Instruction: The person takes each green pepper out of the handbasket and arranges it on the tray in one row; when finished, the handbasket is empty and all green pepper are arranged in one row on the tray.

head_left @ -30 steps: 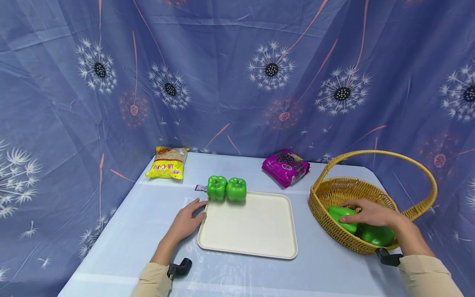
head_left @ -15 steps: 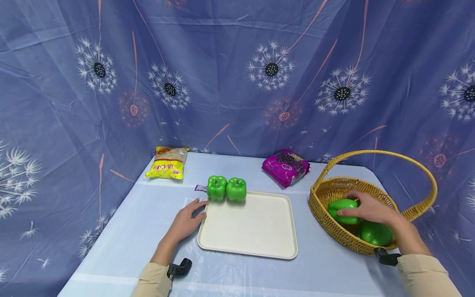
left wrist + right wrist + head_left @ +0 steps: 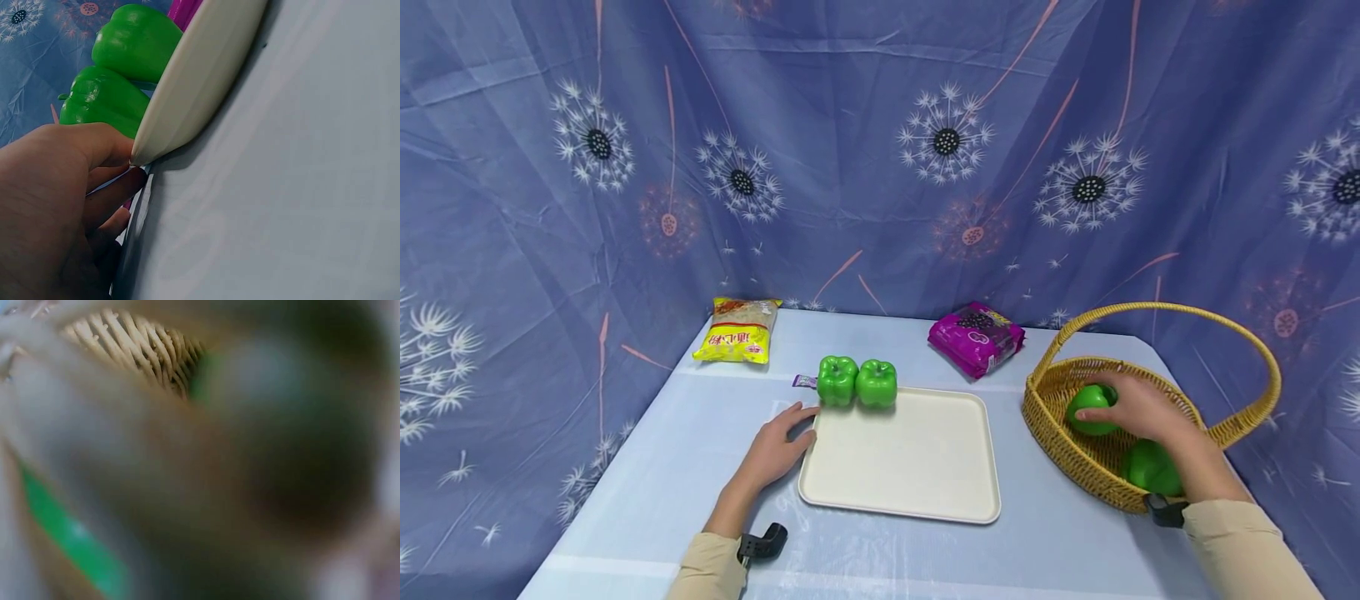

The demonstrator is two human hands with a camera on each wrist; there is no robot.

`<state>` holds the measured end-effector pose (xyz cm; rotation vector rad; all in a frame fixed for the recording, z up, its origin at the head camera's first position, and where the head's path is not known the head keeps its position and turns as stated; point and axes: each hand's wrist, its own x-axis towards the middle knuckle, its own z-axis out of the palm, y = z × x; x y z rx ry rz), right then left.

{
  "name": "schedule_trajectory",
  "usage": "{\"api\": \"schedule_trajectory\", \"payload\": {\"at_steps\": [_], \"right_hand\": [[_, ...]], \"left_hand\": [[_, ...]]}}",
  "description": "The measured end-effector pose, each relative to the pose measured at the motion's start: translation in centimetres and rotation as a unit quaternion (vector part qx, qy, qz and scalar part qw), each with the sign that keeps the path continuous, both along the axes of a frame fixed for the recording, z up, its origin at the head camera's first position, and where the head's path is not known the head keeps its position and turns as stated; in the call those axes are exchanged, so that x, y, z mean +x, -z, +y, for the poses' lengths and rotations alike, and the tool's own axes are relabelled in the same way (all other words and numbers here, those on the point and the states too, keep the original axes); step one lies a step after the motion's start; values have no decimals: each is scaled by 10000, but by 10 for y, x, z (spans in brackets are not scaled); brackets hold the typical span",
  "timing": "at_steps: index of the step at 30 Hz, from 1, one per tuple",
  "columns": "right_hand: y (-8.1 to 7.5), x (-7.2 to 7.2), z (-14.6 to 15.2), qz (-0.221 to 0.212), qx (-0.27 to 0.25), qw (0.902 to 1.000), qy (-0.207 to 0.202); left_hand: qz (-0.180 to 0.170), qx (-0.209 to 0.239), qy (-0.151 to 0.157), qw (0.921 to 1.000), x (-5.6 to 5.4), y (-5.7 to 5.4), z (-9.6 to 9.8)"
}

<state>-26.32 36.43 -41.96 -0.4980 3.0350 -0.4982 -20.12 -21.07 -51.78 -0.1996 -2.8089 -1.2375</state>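
My right hand (image 3: 1138,408) grips a green bell pepper (image 3: 1088,406) and holds it just above the floor of the wicker basket (image 3: 1060,446). A second green pepper (image 3: 1150,469) lies in the basket below my wrist. My left hand (image 3: 778,446) rests flat on the table with its fingers against the left rim of the cream tray (image 3: 904,457); in the left wrist view the fingers (image 3: 94,156) touch the tray rim (image 3: 194,81). Two green peppers (image 3: 857,382) stand side by side at the tray's far left corner. The right wrist view is blurred.
A yellow food packet (image 3: 737,331) lies at the table's far left and a magenta packet (image 3: 976,337) at the far middle. A small purple wrapper (image 3: 804,381) lies beside the peppers. A blue patterned cloth hangs behind the table.
My right hand has lifted the pepper up and toward the basket's far side. The left hand, tray and two peppers have stayed put.
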Motion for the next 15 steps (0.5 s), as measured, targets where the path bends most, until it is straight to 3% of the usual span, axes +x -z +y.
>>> {"api": "schedule_trajectory", "payload": {"at_steps": [5, 9, 15], "right_hand": [[3, 4, -1, 21, -6, 9998, -178], [2, 6, 3, -68, -353, 9984, -444], [-15, 6, 6, -577, -778, 9928, -707]], "left_hand": [[15, 2, 32, 10000, 0, 0, 2], [51, -7, 25, 10000, 0, 0, 2], [60, -84, 2, 9999, -1, 1, 0]]}}
